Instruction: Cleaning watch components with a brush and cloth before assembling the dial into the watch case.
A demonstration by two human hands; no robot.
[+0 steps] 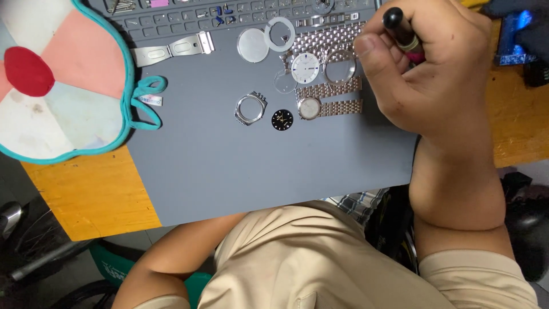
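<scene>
My right hand (426, 77) rests at the upper right of a grey work mat (240, 166), closed around a black pen-like tool (399, 27) with a pink band. Just left of it lie a white watch dial (305, 67), a steel bezel ring (339, 67) and steel bracelets (329, 90). A small watch head on a bracelet (310, 107), a black dial (282, 119) and an empty steel watch case (250, 109) sit mid-mat. My left forearm (171, 252) runs beneath the table edge, which hides the hand.
A round case back (253, 45), a white ring (280, 34), a clear crystal (285, 82) and a steel clasp (171, 50) lie at the mat's top. A colourful teal-edged pad (57, 80) covers the left of the orange wooden table (91, 194). A blue object (517, 34) is far right.
</scene>
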